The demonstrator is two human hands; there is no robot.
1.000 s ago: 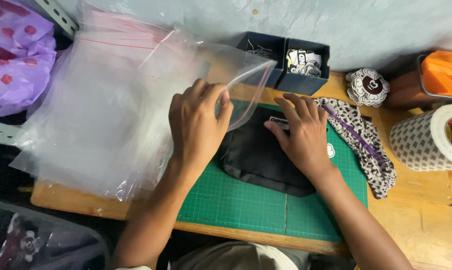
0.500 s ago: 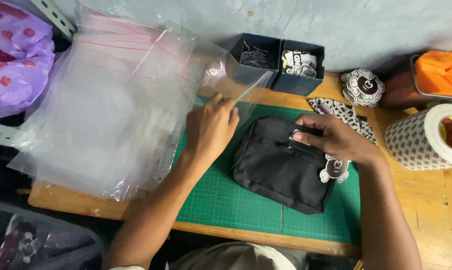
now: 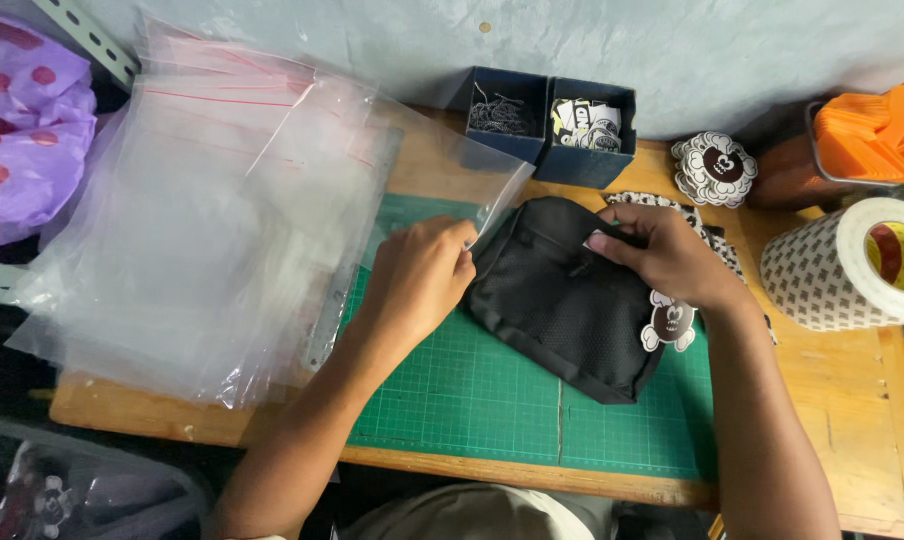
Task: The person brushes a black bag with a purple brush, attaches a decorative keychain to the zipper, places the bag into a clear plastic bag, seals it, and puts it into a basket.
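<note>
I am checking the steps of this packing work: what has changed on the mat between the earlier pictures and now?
The right hand has lifted off the black pouch and now grips its upper edge, tilting it. The left hand slid from the pouch to pinch the mouth of the clear zip bag beside it. A skull tag is now uncovered. The bag stack, boxes and tape roll stayed.

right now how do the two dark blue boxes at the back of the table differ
The left box holds a tangle of thin dark pieces; the right box holds black-and-white printed pieces. The left box sits slightly farther back, by the edge of the clear plastic bag; the right box reaches farther forward, toward the black pouch. Both are square, open-topped, and touch side by side.
</note>
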